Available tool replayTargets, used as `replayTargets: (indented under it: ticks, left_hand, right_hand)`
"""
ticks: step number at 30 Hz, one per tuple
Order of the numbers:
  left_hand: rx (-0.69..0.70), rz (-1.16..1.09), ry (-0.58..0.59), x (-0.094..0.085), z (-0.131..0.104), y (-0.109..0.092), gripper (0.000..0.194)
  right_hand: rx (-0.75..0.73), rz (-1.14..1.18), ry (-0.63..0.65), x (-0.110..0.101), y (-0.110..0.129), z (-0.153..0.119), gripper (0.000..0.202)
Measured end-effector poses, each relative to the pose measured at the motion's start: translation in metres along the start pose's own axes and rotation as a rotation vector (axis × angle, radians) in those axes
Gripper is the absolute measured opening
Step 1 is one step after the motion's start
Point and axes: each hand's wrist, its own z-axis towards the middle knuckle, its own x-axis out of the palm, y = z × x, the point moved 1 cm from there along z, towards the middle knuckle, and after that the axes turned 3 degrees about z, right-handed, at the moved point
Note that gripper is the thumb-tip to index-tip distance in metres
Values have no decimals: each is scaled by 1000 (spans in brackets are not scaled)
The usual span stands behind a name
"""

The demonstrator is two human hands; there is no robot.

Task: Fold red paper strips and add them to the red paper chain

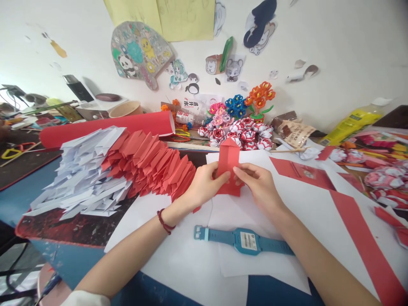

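Note:
A strip of red paper (229, 158) stands upright between my two hands, its top corners folded into a point. My left hand (207, 180) grips its left edge, thumb across the front. On the other edge, my right hand (256, 182) pinches it between thumb and fingers. Below them a blue watch (247, 241) lies face down on white paper sheets (178, 250). To the left of my left hand is a long row of folded red paper pieces (149, 163), with a heap of folded white paper pieces (86, 170) beyond it.
A red paper roll (108, 129) lies behind the folded pieces. Red and white paper flowers (248, 135) and a pot of orange flowers (259, 100) stand at the back. A yellow bottle (352, 123) leans at the right, above a red paper strip (366, 238).

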Motion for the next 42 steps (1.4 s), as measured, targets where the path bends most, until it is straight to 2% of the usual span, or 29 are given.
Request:
replayTargets:
  ticks: [3,6,7,9,11,14,16,19,24,29,33,39,42]
  left_hand:
    - [18,130,18,0,-1,-2,22]
    - [63,289,12,-1,-2,-2,19]
    - [88,324,0,-1,-3,-1,22]
    - [149,407,-47,-1,-4,-1,42]
    - [246,567,-105,-1,-5,-1,53]
    - [470,856,-115,-3,-6,-2,34]
    - [591,960,-97,-4,-7,-1,20]
    - [671,990,-111,-7,-7,1,20]
    - [710,1000,-121,-11,-10,-1,24]
    - [694,1003,-67,-12,-11,-5,26]
    - [654,972,-77,-13,-8,-3,27]
    - [710,963,-50,-16,-5,-2,28]
    - [653,878,-75,-14,-6,-2,25]
  right_hand:
    - [-2,-32,46,0,1,-1,29]
    - [-13,-37,20,-3,3,-1,30]
    - [-13,-31,1,-4,4,-1,30]
    - [-11,-16,-34,-5,5,1,30]
    - [-9,-8,-55,-6,6,3,30]
    - [-25,-19,-62,-7,6,5,32]
    - [-38,-29,-65,-8,5,6,31]
    - [-50,-25,-56,-9,3,6,31]
    - [-21,-29,7,-7,-2,6,35]
    - [5,-17,3,-7,-2,5,38]
    - [25,33,-2,-6,1,4,37]
    - [100,95,4,-2,2,2,35]
    - [96,89,18,-2,2,3,35]
